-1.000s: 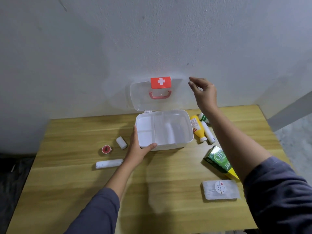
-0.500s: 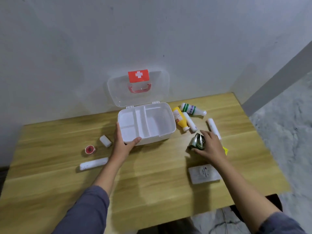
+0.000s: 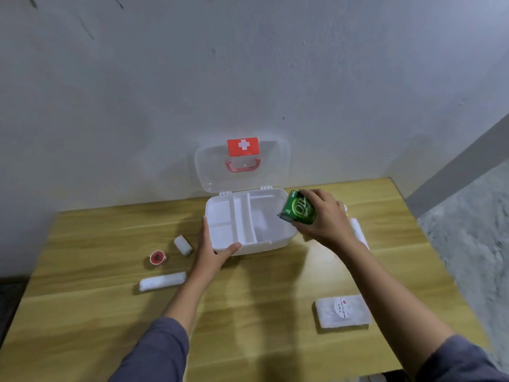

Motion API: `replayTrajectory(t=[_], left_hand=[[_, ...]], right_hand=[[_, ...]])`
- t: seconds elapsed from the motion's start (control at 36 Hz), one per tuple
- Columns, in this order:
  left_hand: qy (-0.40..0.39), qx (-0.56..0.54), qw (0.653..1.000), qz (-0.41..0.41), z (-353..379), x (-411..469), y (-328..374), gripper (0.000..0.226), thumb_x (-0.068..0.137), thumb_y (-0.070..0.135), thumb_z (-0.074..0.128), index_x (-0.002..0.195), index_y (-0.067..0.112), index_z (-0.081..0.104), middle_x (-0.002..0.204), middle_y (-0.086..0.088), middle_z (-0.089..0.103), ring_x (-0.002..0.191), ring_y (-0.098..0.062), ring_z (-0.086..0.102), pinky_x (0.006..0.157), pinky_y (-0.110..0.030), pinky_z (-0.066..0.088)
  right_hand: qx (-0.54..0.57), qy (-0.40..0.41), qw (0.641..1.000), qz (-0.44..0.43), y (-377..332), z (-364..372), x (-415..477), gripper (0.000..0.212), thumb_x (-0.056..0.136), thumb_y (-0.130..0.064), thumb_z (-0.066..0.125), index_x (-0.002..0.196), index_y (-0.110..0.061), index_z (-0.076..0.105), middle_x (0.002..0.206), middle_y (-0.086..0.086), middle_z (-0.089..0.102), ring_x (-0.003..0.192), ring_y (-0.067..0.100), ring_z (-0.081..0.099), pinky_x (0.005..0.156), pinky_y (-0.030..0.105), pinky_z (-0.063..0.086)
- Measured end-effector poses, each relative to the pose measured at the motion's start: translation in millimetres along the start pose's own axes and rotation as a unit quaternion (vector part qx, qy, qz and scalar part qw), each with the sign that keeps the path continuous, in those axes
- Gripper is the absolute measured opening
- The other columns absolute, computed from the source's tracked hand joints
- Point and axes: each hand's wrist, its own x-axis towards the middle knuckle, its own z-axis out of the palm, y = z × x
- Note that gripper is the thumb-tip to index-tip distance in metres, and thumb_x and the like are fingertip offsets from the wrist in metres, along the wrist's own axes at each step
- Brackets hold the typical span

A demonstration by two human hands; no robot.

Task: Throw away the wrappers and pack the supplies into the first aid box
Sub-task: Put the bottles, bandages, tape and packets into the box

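The white first aid box (image 3: 275, 242) stands open at the back of the wooden table, its clear lid (image 3: 275, 166) with a red cross label leaning on the wall. My left hand (image 3: 210, 250) grips the box's front left corner. My right hand (image 3: 323, 216) holds a green carton (image 3: 298, 209) over the box's right edge, above the large compartment. Left of the box lie a small white roll (image 3: 182, 245), a red tape roll (image 3: 157, 257) and a long white roll (image 3: 162, 281). A flat white packet (image 3: 341, 311) lies at the front right.
Another white roll (image 3: 359, 232) shows partly behind my right wrist; the bottles beside the box are hidden by my hand. The table (image 3: 261, 312) stands against a grey wall, and its right edge drops to a speckled floor (image 3: 473, 230).
My right hand came down from the lid, picked up the green carton from the table and lifted it to the box's right edge. My left hand stayed on the box.
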Motion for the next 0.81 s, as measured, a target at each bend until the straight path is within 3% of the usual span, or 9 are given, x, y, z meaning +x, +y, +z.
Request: replayTrajectory(t=[0.17, 0.28, 0.33, 0.42, 0.56, 0.67, 0.81], left_hand=[[0.004, -0.027, 1.0, 0.013, 2.3, -0.7, 1.4, 0.103, 0.072, 0.027, 0.077, 0.139, 0.044, 0.0, 0.143, 0.019, 0.019, 0.134, -0.005, 0.022, 0.108, -0.032, 0.029], [0.007, -0.019, 1.0, 0.012, 2.2, 1.0, -3.6, 0.107, 0.069, 0.037, 0.078, 0.143, 0.042, 0.001, 0.154, 0.011, 0.013, 0.141, -0.012, 0.018, 0.11, -0.036, 0.029], [0.014, -0.015, 1.0, 0.005, 3.2, 2.2, -4.3, 0.108, 0.071, 0.033, 0.078, 0.145, 0.036, -0.001, 0.156, 0.009, 0.01, 0.142, -0.012, 0.015, 0.108, -0.032, 0.028], [0.011, -0.014, 1.0, 0.009, 3.2, 3.3, -6.5, 0.11, 0.07, 0.034, 0.078, 0.146, 0.035, -0.001, 0.156, 0.007, 0.012, 0.142, -0.013, 0.017, 0.112, -0.038, 0.027], [0.007, -0.02, 1.0, -0.007, 3.0, 2.8, -8.0, 0.117, 0.06, 0.055, 0.078, 0.144, 0.04, -0.002, 0.156, 0.007, 0.015, 0.141, -0.014, 0.02, 0.113, -0.045, 0.027], [0.007, -0.02, 1.0, -0.002, 2.6, 3.5, -9.5, 0.116, 0.062, 0.052, 0.078, 0.146, 0.036, -0.001, 0.156, 0.006, 0.015, 0.142, -0.014, 0.019, 0.114, -0.046, 0.026], [0.011, -0.023, 1.0, 0.01, 3.4, 3.8, -8.9, 0.112, 0.068, 0.038, 0.078, 0.145, 0.037, -0.002, 0.156, 0.006, 0.015, 0.141, -0.013, 0.019, 0.113, -0.045, 0.026]], right_hand=[[-0.087, -0.097, 0.988, -0.081, -27.4, 17.5, 35.6, 0.073, 0.074, -0.047, 0.068, 0.136, -0.021, 0.039, 0.132, 0.003, 0.049, 0.12, 0.026, 0.044, 0.097, 0.042, 0.033], [-0.157, -0.143, 0.97, -0.119, -39.6, 36.9, 53.8, 0.075, 0.074, -0.045, 0.067, 0.138, -0.02, 0.037, 0.135, 0.004, 0.047, 0.123, 0.026, 0.042, 0.098, 0.039, 0.034], [-0.173, -0.148, 0.964, -0.134, -44.4, 43.2, 61.0, 0.074, 0.073, -0.045, 0.067, 0.137, -0.02, 0.038, 0.135, 0.004, 0.047, 0.122, 0.026, 0.043, 0.098, 0.039, 0.035], [-0.196, -0.159, 0.957, -0.145, -45.5, 43.3, 69.2, 0.077, 0.07, -0.049, 0.068, 0.136, -0.021, 0.039, 0.131, 0.005, 0.05, 0.119, 0.026, 0.045, 0.096, 0.039, 0.035], [-0.234, -0.17, 0.948, -0.132, -34.2, 28.0, 74.0, 0.087, 0.062, -0.055, 0.073, 0.134, -0.021, 0.04, 0.126, 0.004, 0.052, 0.117, 0.026, 0.046, 0.099, 0.043, 0.033], [-0.22, -0.173, 0.955, -0.1, -26.4, 16.3, 72.5, 0.081, 0.064, -0.051, 0.073, 0.131, -0.019, 0.042, 0.123, 0.007, 0.053, 0.114, 0.027, 0.047, 0.094, 0.04, 0.036], [-0.156, -0.208, 0.958, -0.124, -27.6, 29.1, 69.5, 0.079, 0.063, -0.045, 0.077, 0.129, -0.015, 0.045, 0.119, 0.009, 0.054, 0.108, 0.025, 0.048, 0.09, 0.037, 0.042]])
